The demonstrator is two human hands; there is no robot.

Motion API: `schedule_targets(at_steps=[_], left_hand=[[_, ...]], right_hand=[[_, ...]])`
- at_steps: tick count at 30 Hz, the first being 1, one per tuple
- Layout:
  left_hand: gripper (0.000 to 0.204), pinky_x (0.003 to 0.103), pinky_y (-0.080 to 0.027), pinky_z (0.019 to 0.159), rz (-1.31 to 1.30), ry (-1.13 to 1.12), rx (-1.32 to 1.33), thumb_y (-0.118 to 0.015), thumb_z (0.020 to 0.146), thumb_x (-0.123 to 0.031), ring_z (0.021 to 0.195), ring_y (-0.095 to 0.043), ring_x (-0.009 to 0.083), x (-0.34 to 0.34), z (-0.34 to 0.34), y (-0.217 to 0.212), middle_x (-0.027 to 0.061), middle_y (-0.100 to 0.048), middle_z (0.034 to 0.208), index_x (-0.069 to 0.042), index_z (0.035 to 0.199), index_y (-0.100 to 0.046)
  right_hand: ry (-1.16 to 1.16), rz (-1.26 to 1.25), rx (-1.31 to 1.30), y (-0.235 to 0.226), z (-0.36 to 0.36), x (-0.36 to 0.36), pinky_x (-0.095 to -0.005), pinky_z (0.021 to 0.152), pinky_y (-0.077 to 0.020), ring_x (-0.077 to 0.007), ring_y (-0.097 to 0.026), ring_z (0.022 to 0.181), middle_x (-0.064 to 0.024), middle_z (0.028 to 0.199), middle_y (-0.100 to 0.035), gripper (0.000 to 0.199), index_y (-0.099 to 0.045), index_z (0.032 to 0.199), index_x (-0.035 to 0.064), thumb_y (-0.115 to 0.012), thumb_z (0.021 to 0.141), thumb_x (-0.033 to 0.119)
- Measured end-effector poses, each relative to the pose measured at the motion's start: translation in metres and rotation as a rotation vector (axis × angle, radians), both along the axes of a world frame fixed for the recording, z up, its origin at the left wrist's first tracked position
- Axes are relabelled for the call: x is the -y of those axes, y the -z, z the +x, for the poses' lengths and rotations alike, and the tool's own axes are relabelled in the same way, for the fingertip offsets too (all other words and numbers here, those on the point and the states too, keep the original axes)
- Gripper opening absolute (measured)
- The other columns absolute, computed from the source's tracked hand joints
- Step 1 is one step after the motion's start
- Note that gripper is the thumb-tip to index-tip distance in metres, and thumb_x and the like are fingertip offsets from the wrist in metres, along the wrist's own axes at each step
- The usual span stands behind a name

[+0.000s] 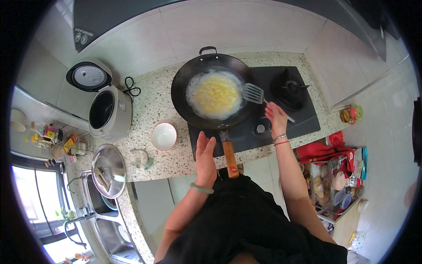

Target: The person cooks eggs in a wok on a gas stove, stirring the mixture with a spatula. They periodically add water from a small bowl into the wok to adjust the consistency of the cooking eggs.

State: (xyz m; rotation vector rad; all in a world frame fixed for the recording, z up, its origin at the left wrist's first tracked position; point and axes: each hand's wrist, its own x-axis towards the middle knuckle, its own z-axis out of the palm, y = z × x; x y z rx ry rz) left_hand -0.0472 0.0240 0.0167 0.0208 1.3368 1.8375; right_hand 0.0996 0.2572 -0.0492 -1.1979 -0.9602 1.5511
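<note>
A dark wok [182, 94] sits on the black gas stove, its wooden handle [229, 154] pointing toward me. Inside it, yellow pieces [215, 94] lie in pale, frothy liquid. My right hand [277, 118] is closed around the thin handle of a slotted spatula [253, 93]. The spatula's grey head hangs over the wok's right rim, and whether it touches the rim I cannot tell. My left hand [205, 159] is held just left of the wooden handle with nothing in it, fingers stretched out.
Left of the wok stand a white bowl [164, 137], an open rice cooker [125, 112] and a metal lid [118, 176] near the double sink [112, 233]. A bare burner [290, 90] is at the right. Crowded shelves [334, 187] stand beside my right arm.
</note>
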Motion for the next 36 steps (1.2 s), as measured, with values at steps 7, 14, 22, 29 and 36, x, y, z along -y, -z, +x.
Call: schedule_targets(at_steps=[7, 14, 22, 29, 36], left_hand=[[0.061, 0.034, -0.023, 0.113, 0.027, -0.069, -0.148, -0.051, 0.093, -0.007, 0.141, -0.023, 0.024, -0.02, 0.017, -0.009, 0.0133, -0.024, 0.153, 0.0, 0.147, -0.023], [0.058, 0.034, -0.022, 0.114, 0.02, -0.153, -0.242, -0.047, 0.093, -0.004, 0.141, -0.024, 0.0247, -0.033, 0.037, -0.021, 0.0153, -0.025, 0.152, 0.001, 0.146, -0.025], [0.06, 0.034, -0.022, 0.113, -0.047, -0.24, -0.213, -0.051, 0.092, -0.003, 0.142, -0.022, 0.0239, -0.03, 0.034, -0.002, 0.0136, -0.025, 0.152, 0.0, 0.146, -0.026], [0.059, 0.033, -0.027, 0.111, -0.052, -0.235, -0.101, -0.054, 0.091, -0.006, 0.137, -0.031, 0.0228, -0.023, 0.028, 0.019, 0.0158, -0.032, 0.148, 0.0, 0.145, -0.029], [0.068, 0.03, -0.034, 0.102, -0.042, -0.077, 0.174, -0.063, 0.089, -0.018, 0.125, -0.044, 0.0179, -0.011, 0.023, 0.034, 0.0108, -0.045, 0.138, -0.003, 0.145, -0.028]], right_hand=[[-0.035, 0.351, 1.078, 0.065, 0.063, -0.05, -0.0361, 0.088, -0.0484, -0.0307, -0.062, 0.101, -0.0115, 0.111, -0.064, 0.033, -0.061, 0.119, 0.0064, -0.06, 0.088, 0.016], [-0.264, 0.388, 1.54, 0.083, 0.083, -0.066, -0.0519, 0.098, -0.0357, -0.0247, -0.048, 0.121, -0.0028, 0.125, -0.057, 0.036, -0.057, 0.12, 0.0169, -0.059, 0.084, 0.015], [-0.287, 0.605, 1.47, 0.093, 0.107, -0.075, -0.0522, 0.096, -0.0344, -0.0235, -0.053, 0.109, 0.0012, 0.111, -0.061, 0.026, -0.058, 0.114, 0.0228, -0.06, 0.088, 0.02], [-0.312, 0.895, 1.313, 0.011, 0.107, -0.045, -0.0435, 0.085, -0.0407, -0.0263, -0.058, 0.093, -0.0032, 0.101, -0.063, 0.026, -0.057, 0.115, 0.0179, -0.059, 0.089, 0.02], [-0.888, 0.199, 0.504, -0.099, 0.08, -0.015, -0.0223, 0.052, -0.0445, -0.0044, -0.052, 0.063, -0.0028, 0.095, -0.064, 0.051, -0.046, 0.135, 0.0038, -0.055, 0.085, -0.007]])
